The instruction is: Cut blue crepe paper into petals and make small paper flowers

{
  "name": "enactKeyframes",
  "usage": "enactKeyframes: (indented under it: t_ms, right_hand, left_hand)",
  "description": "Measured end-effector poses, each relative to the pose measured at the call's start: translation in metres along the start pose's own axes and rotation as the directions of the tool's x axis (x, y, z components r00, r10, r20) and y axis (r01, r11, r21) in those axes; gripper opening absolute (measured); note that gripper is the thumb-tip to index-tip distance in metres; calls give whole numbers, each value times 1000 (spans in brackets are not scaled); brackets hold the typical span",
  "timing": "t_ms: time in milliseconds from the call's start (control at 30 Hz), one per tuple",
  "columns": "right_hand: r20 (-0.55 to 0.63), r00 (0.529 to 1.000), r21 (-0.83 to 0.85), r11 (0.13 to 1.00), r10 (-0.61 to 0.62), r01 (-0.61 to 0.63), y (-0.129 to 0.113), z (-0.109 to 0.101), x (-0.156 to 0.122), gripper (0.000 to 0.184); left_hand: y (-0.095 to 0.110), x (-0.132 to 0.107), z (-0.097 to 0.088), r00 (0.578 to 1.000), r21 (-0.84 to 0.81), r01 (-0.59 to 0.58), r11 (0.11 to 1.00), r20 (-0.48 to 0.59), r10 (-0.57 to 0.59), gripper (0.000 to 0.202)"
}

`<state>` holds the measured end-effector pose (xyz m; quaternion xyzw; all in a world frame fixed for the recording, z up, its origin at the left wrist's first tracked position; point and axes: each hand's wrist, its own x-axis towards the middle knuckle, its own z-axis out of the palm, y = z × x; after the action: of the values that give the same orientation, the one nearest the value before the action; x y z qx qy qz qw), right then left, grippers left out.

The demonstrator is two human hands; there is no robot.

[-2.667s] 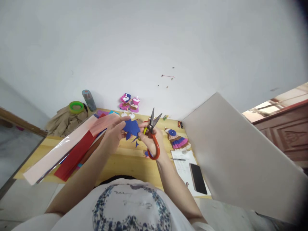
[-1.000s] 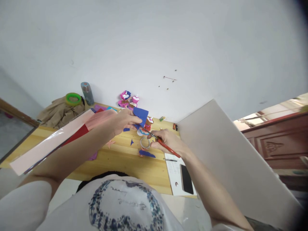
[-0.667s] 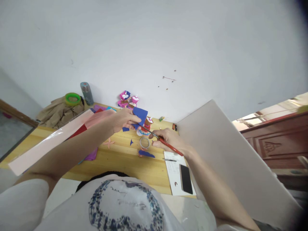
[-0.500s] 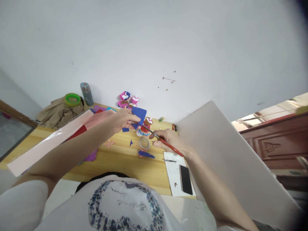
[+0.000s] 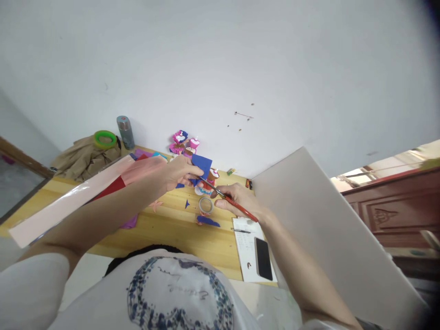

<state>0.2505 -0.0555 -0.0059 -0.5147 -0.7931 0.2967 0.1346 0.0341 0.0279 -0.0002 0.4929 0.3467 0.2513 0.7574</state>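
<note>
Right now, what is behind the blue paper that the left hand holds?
Past the lower right of the blue paper shows a colourful craft piece, crossed by the scissors. What lies directly behind the paper and the left hand is covered.

Grey flask beside tan cloth — green ring on top — and a dark phone on white paper.

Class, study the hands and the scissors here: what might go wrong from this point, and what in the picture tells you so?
1. The left hand has its fingers close to the blades of the scissors, so a slip might nick a fingertip.
2. Only the left hand grips the blue paper, while the right hand holds the scissors; the sheet could bend and the cut stray.
</note>
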Motion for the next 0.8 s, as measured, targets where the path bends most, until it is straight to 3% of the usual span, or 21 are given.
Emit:
enactKeyframes:
  t_ms: [367,800]
  right_hand:
    - [68,998,85,996,12,-18,4,-2,0,53]
    - [55,998,53,999,-5,2,6,-3,-1,56]
  left_hand:
    - [6,-3,-2,998,97,-11,995,56,5,6]
    - [2,4,-1,999,-27,42,999,30,-41,16]
